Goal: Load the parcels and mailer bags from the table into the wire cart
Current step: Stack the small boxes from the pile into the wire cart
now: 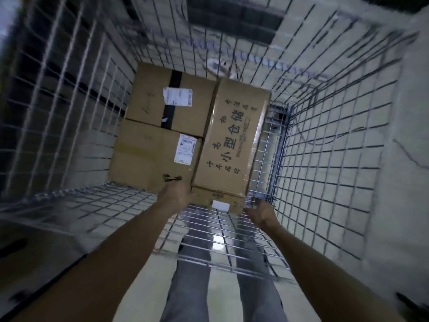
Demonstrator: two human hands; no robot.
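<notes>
I look down into the wire cart (325, 159). A long printed cardboard box (234, 140) lies inside it on the right, beside two labelled cardboard boxes, one at the far left (162, 98) and one at the near left (148, 156). My left hand (177, 194) touches the printed box's near left corner with its fingers against the cardboard. Just off the box's near right corner is my right hand (260, 212), fingers spread and the thumb pointing at the box. Both arms reach over the cart's near wall (220, 231).
Bare wire floor (269, 145) shows to the right of the printed box. The cart's mesh walls rise on all sides. A pale tiled floor (222, 287) and my legs show below the near wall. The edges of the frame are blurred.
</notes>
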